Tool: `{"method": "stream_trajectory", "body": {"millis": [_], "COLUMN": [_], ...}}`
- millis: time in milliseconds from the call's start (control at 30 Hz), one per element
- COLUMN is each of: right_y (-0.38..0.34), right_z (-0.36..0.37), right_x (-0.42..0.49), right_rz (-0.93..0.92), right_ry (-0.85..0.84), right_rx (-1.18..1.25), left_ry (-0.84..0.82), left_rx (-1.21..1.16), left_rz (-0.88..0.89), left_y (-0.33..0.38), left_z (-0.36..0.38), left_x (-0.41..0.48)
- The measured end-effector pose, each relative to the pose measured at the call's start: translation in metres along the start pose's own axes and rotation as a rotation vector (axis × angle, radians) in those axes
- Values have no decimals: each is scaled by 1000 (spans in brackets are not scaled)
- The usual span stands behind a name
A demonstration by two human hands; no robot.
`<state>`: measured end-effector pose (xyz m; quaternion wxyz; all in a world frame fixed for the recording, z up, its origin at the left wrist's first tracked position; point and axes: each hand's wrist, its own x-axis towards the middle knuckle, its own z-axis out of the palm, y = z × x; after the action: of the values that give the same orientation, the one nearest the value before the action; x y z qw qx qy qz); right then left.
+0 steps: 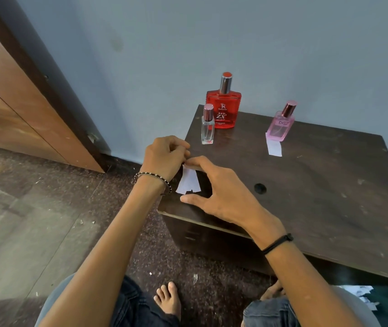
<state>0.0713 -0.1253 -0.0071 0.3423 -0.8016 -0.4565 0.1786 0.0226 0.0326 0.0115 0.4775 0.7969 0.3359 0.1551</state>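
A white paper slip point(189, 182) hangs above the near left corner of the dark wooden table point(306, 185). My left hand point(164, 156) pinches the slip's top edge with curled fingers. My right hand point(221, 192) touches the same top edge with its fingertips, and its thumb stretches out below the slip. Three perfume bottles stand at the back of the table: a small clear one point(208, 125), a large red one point(223, 105) and a pink one point(281, 122) with a handwritten label.
Another white paper slip point(274, 147) lies on the table in front of the pink bottle. A round hole point(259, 188) is in the tabletop. A wooden door point(23, 114) is at the left. Torn paper scraps point(363, 295) lie at the lower right on the floor.
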Motion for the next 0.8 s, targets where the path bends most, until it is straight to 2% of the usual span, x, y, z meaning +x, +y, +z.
{"method": "stream_trajectory", "body": {"millis": [300, 433, 500, 600, 800], "right_y": [9, 12, 13, 14, 14], "right_z": [-11, -10, -10, -9, -13], "right_x": [3, 5, 6, 7, 7], "right_rz": [5, -1, -7, -29, -63], "right_ry": [-58, -31, -15, 2, 39], "right_rx": [17, 9, 5, 7, 55], "left_ry": [-103, -42, -52, -179, -228], "left_rx": [-12, 68, 36, -53, -54], "left_rz": [12, 31, -21, -132, -156], "left_y": [-1, 1, 1, 3, 2], "left_z": [-5, -4, -6, -6, -7], "left_x": [2, 2, 2, 1, 2]}}
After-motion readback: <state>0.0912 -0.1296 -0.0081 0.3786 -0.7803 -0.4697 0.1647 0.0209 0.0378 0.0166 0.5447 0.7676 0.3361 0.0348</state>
